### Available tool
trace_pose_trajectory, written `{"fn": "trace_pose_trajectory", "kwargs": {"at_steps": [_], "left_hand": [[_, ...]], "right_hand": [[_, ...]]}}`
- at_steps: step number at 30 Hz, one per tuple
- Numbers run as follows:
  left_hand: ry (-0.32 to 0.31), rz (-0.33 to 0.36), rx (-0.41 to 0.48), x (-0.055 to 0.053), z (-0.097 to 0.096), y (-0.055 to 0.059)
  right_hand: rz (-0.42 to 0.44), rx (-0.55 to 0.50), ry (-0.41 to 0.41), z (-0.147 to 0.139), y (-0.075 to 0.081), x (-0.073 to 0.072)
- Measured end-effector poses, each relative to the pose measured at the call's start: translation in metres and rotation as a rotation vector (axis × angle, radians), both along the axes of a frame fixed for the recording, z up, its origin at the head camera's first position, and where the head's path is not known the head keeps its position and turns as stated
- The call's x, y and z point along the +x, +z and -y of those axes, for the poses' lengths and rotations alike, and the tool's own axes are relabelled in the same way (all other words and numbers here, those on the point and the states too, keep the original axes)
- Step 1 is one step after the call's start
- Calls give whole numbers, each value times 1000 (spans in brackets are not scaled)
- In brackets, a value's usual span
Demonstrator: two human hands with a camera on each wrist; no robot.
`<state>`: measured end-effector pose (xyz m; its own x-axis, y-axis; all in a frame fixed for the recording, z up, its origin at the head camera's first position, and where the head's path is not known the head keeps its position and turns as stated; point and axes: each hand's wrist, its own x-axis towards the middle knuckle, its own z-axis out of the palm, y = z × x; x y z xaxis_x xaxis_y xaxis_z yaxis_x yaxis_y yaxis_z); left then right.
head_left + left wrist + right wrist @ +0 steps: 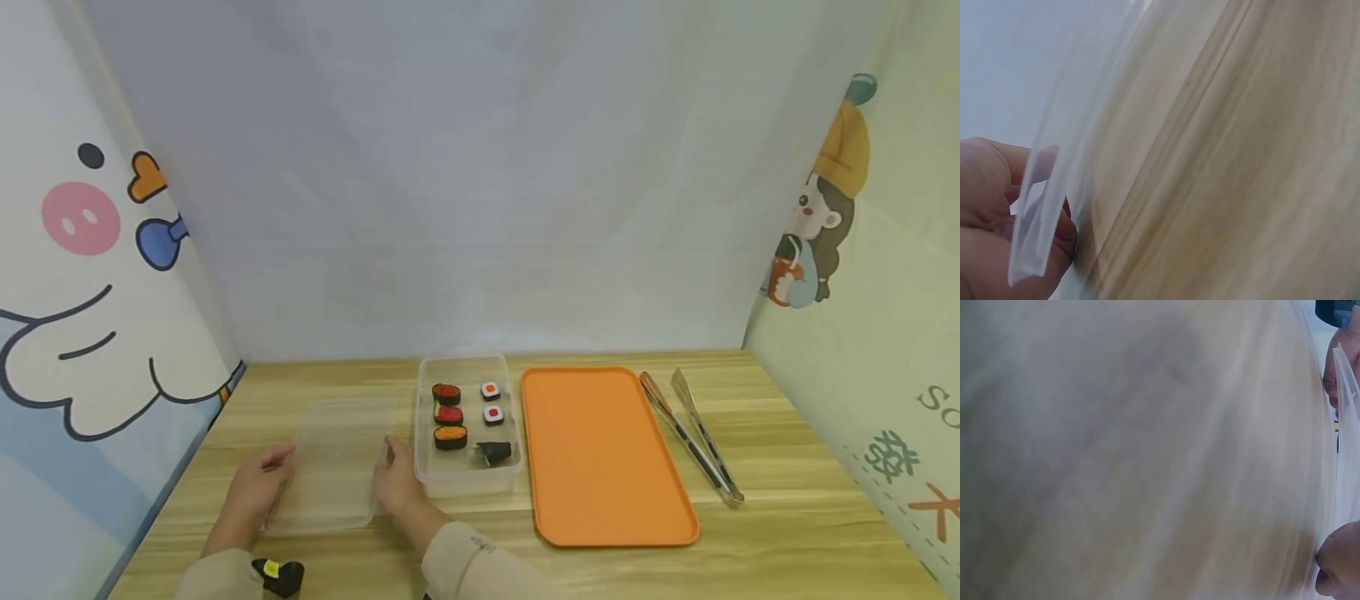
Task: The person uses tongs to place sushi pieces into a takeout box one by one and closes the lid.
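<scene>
A clear plastic lid (337,467) is held between the two hands, low over the left part of the table. My left hand (257,490) grips its left edge; in the left wrist view the fingers (1065,234) wrap round the thin rim. On the opposite side my right hand (401,483) pinches the right edge, with only its fingertips (1338,562) in the right wrist view. Just right of that hand stands a clear plastic box (465,479) holding several toy sushi pieces, among them an orange-topped one (450,437) and a dark cone-shaped roll (495,452).
An orange tray (607,458) lies right of the box. Beyond it rest metal tongs (701,442), spread apart. A black device with a yellow label (279,577) is by the left sleeve. A pale curtain (487,183) hangs behind the wooden table (780,500).
</scene>
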<state>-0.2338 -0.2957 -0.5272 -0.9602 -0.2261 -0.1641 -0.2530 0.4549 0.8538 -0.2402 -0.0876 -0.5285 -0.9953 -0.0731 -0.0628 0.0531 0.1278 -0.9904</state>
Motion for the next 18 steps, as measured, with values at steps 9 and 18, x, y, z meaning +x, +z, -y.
{"fn": "trace_pose_trajectory", "kwargs": {"at_steps": [9,18], "left_hand": [[1,-28,-23,5,12,3],[-5,-33,82,11,19,18]], "right_hand": [[-34,-1,-5,1,6,4],[-42,41,31,-1,30,6]]}}
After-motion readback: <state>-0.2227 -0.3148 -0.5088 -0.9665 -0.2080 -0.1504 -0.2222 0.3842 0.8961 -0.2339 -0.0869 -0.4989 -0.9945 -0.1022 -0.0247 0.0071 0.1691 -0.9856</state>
